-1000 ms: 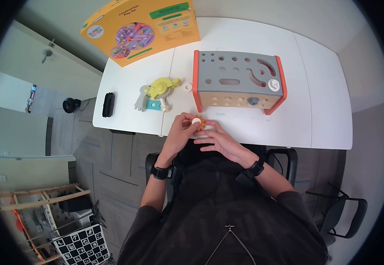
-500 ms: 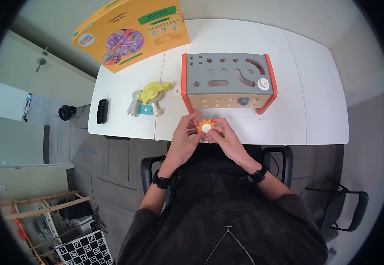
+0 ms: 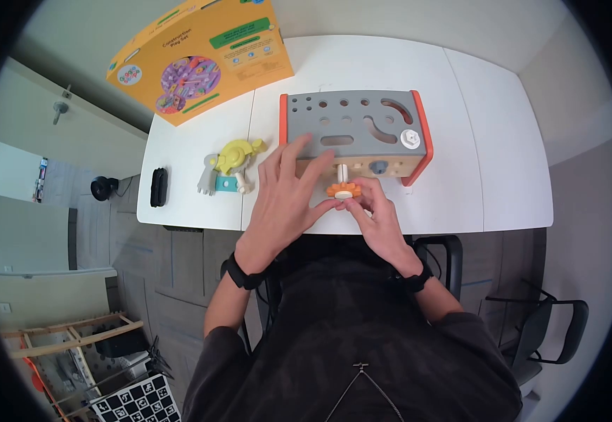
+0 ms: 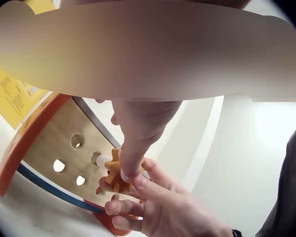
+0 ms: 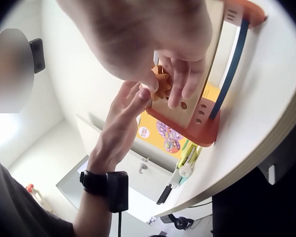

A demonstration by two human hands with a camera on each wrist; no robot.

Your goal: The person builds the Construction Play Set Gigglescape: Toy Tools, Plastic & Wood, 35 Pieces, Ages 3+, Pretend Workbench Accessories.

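Observation:
An orange toy gear (image 3: 344, 190) sits on a white toy bolt, its shaft (image 3: 342, 173) pointing at the bench's wooden front panel. In the left wrist view the shaft end (image 4: 103, 160) is right at a panel hole. My right hand (image 3: 382, 224) pinches the gear and bolt head from the right, thumb in front. My left hand (image 3: 278, 207) has its fingers spread over the front edge of the toy workbench (image 3: 348, 126), while its thumb presses on the bolt head. The bench has a grey top and red-orange sides; a grey-blue knob (image 3: 378, 167) sits on its front.
Left of the bench lie a yellow toy piece (image 3: 235, 156), a grey claw-ended piece (image 3: 207, 176) and a teal strip (image 3: 226, 183). A black case (image 3: 159, 187) is farther left. The yellow play set box (image 3: 200, 63) stands behind; a white bolt head (image 3: 410, 139) rests on the bench top.
The gear and bolt have moved from near the table's front edge up to the bench front and turned to face it. My left hand has spread its fingers over the bench edge.

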